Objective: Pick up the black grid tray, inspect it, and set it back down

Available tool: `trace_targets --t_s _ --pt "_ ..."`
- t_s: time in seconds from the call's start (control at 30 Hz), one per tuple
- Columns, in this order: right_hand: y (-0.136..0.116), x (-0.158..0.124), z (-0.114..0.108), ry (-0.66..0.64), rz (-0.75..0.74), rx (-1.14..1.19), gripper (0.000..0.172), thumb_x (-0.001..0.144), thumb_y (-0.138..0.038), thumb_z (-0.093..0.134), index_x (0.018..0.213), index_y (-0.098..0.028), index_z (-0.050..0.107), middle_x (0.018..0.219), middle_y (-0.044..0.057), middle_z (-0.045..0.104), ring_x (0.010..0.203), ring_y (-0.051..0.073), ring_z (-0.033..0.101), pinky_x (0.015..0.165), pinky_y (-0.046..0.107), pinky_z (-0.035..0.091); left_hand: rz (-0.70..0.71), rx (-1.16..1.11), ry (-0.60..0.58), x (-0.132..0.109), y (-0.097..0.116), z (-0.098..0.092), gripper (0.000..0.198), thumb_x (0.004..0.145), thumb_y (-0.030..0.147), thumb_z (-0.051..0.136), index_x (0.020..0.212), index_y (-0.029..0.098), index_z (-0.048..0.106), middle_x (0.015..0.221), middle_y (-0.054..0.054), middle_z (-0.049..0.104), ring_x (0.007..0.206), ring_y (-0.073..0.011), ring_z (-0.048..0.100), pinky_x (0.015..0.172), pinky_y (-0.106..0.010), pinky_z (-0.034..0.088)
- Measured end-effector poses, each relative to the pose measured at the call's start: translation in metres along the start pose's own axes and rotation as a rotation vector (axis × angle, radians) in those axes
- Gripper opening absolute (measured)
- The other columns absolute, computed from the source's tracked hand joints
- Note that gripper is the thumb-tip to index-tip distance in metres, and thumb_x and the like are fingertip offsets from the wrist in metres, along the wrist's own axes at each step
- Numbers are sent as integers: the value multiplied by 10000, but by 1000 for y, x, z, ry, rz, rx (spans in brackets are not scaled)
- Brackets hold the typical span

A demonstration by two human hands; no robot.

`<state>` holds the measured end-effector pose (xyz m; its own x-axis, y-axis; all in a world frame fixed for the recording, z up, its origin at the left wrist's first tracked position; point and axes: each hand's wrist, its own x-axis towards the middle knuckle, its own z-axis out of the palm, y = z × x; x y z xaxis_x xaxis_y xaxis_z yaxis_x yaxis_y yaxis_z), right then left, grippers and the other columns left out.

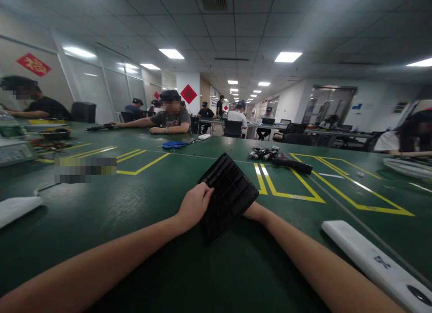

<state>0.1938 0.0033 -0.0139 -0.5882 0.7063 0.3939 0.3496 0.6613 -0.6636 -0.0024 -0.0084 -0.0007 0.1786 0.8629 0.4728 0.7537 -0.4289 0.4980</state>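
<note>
A black plastic tray [229, 193] with raised ribs across its face is held tilted above the green table, straight in front of me. My left hand [195, 202] is closed on its left edge, thumb and bent fingers against the rim. At the lower right edge, my right hand [254, 211] reaches behind the tray and supports it from there. The tray hides most of the right hand's fingers.
The green table [135, 254] carries yellow tape outlines. Beyond the tray lie a bundle of black cables [265, 153], a black rod-shaped thing [293, 164] and something blue [173, 145]. White devices lie right [374, 259] and left [18, 209]. A person [172, 117] sits opposite.
</note>
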Motion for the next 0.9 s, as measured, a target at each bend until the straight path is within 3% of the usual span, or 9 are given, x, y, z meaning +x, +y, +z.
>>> trace_targets --t_s 0.2,0.33,0.5,0.63,0.9 --pt "-1 1 1 5 -10 -2 367 791 -423 484 1060 -205 605 1200 77 551 1134 266 463 999 468 323 160 60 -101 -8 -3 -3 215 841 301 328 753 189 490 750 -50 546 682 -168 505 649 -294 373" --pt "-5 1 1 16 -2 21 381 791 -440 481 1080 -216 590 1198 75 550 1126 263 467 994 480 323 88 67 -107 -2 -6 -4 192 834 322 358 785 194 493 753 -43 565 699 -176 527 628 -284 366" --pt "-5 2 2 7 -14 47 456 800 -475 447 1169 -217 523 1245 79 514 1182 255 418 1027 468 282 40 124 -181 5 -3 -10 338 850 457 287 731 202 474 699 -34 558 645 -182 530 560 -275 317" --pt "-4 1 2 1 -7 34 495 801 -487 439 1200 -199 498 1294 99 465 1203 259 396 1031 465 277 69 137 -212 6 -2 -12 282 866 399 273 797 202 462 735 -32 565 667 -175 537 570 -267 320" --pt "0 1 1 3 -12 4 490 801 -438 473 1234 -209 463 1319 87 442 1216 264 382 1047 479 236 93 247 -222 8 0 -11 378 882 415 217 717 188 470 697 -28 549 638 -167 524 564 -274 333"
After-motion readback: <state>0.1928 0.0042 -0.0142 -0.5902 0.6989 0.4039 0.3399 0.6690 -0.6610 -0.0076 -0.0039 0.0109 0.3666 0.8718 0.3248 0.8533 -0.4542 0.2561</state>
